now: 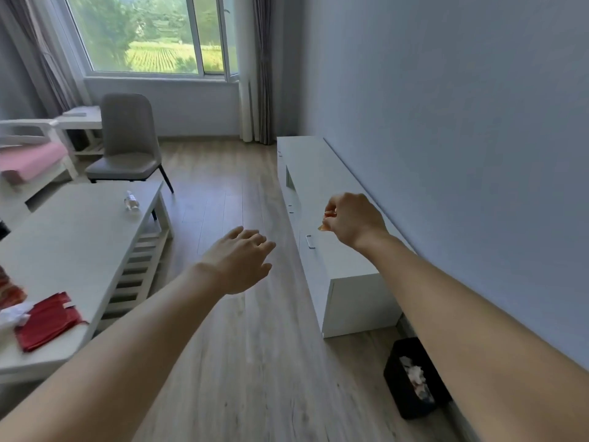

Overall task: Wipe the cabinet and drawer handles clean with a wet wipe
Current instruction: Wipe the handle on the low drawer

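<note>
A long white low cabinet (pixel 325 186) runs along the right wall. Its nearest drawer front carries a small silver handle (pixel 310 241); more small handles (pixel 290 208) show further along. My right hand (pixel 353 220) hovers above the cabinet top with curled fingers, pinching a small orange scrap (pixel 323 227) that is mostly hidden by the fingers. My left hand (pixel 242 260) reaches out over the wooden floor with fingers relaxed, holding nothing, left of the cabinet front.
A white coffee table (pixel 79 237) stands at left with a clear bottle (pixel 131 200), a red packet (pixel 47 320) and crumpled white tissue (pixel 14 315). A grey chair (pixel 127 141) stands beyond. A black bin (pixel 411 378) with waste sits by the cabinet's near end.
</note>
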A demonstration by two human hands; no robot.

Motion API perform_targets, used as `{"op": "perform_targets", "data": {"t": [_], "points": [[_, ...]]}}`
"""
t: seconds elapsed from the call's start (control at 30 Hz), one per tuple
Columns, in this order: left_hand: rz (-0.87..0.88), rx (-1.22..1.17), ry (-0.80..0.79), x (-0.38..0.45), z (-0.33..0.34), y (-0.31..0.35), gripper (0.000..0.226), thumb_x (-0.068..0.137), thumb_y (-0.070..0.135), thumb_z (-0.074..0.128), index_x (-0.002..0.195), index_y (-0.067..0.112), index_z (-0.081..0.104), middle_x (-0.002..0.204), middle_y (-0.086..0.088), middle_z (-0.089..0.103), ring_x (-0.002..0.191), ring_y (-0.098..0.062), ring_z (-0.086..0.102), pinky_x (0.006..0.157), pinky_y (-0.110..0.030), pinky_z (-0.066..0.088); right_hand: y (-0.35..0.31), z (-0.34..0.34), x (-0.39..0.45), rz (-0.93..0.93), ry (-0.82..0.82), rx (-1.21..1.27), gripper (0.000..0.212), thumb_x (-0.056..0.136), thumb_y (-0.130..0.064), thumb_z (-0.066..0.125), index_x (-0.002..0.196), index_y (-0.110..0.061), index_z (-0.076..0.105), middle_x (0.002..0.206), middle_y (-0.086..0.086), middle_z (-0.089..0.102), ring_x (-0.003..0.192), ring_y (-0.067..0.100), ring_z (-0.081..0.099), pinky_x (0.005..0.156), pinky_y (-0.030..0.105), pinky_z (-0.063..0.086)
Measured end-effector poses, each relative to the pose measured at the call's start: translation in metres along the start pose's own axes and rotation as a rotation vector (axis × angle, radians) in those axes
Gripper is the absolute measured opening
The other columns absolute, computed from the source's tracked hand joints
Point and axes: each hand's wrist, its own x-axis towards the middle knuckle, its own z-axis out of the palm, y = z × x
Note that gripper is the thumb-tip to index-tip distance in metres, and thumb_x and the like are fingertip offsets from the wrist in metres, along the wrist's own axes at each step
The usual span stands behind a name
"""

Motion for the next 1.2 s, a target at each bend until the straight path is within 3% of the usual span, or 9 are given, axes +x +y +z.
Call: {"op": "perform_targets", "data": {"t": [0.07, 0.3, 0.47, 0.63, 1.0, 1.13, 1.2], "points": [[0.007, -0.021, -0.020, 0.036, 0.013, -0.034, 0.051, 0.101, 0.042, 0.030, 0.146, 0.020, 0.028, 0.149, 0.000, 0.036, 0.140, -0.017, 0.024, 0.115, -0.031, 0.014, -0.004, 0.019, 0.050, 0.011, -0.053, -0.006, 0.011, 0.089, -0.012, 0.056, 0.092, -0.009, 0.066, 0.096, 0.006, 0.069, 0.083, 0.024, 0.065, 0.064, 0.027, 0.046], [0.047, -0.043, -0.030, 0.166, 0.074, -0.162, 0.050, 0.101, 0.042, 0.031, 0.145, 0.020, 0.030, 0.146, 0.000, 0.041, 0.139, -0.018, 0.028, 0.115, -0.033, 0.016, -0.012, 0.089, 0.211, 0.076, -0.070, -0.025, 0.012, 0.088, -0.015, 0.058, 0.096, -0.013, 0.066, 0.101, 0.007, 0.067, 0.089, 0.025, 0.062, 0.067, 0.027, 0.042], [0.192, -0.047, -0.059, 0.271, 0.130, -0.252, 0.048, 0.101, 0.041, 0.032, 0.142, 0.018, 0.036, 0.145, -0.001, 0.042, 0.138, -0.018, 0.029, 0.115, -0.032, 0.016, -0.010, 0.158, 0.319, 0.243, -0.056, 0.009, 0.009, 0.087, -0.014, 0.059, 0.093, -0.012, 0.065, 0.097, 0.004, 0.068, 0.078, 0.019, 0.056, 0.065, 0.024, 0.039], [0.417, 0.000, -0.126, 0.371, 0.175, -0.321, 0.047, 0.101, 0.042, 0.031, 0.140, 0.018, 0.039, 0.141, 0.000, 0.046, 0.136, -0.017, 0.032, 0.115, -0.032, 0.020, 0.001, 0.209, 0.398, 0.434, -0.059, 0.068, 0.009, 0.085, -0.015, 0.061, 0.092, -0.009, 0.065, 0.096, 0.004, 0.069, 0.088, 0.023, 0.063, 0.067, 0.025, 0.043], [0.811, -0.038, -0.144, 0.582, 0.296, -0.329, 0.045, 0.100, 0.039, 0.033, 0.138, 0.017, 0.039, 0.138, -0.001, 0.050, 0.134, -0.018, 0.035, 0.114, -0.031, 0.017, 0.096, 0.318, 0.516, 0.795, -0.023, 0.100, 0.010, 0.086, -0.005, 0.054, 0.087, -0.004, 0.064, 0.090, 0.001, 0.070, 0.082, 0.021, 0.062, 0.065, 0.027, 0.045], [0.901, -0.051, -0.224, 0.627, 0.357, -0.335, 0.046, 0.100, 0.038, 0.035, 0.141, 0.016, 0.035, 0.142, -0.003, 0.044, 0.136, -0.018, 0.031, 0.115, -0.031, 0.015, 0.120, 0.381, 0.542, 0.877, -0.059, 0.104, 0.010, 0.086, -0.004, 0.053, 0.084, -0.004, 0.063, 0.074, -0.007, 0.055, 0.067, 0.017, 0.051, 0.051, 0.022, 0.032], [0.936, -0.043, -0.248, 0.643, 0.386, -0.339, 0.048, 0.100, 0.037, 0.036, 0.143, 0.016, 0.030, 0.149, -0.003, 0.035, 0.140, -0.018, 0.024, 0.115, -0.031, 0.011, 0.129, 0.409, 0.547, 0.932, -0.079, 0.118, 0.009, 0.086, -0.005, 0.054, 0.083, -0.005, 0.062, 0.075, -0.004, 0.052, 0.062, 0.015, 0.049, 0.048, 0.022, 0.029]]}}
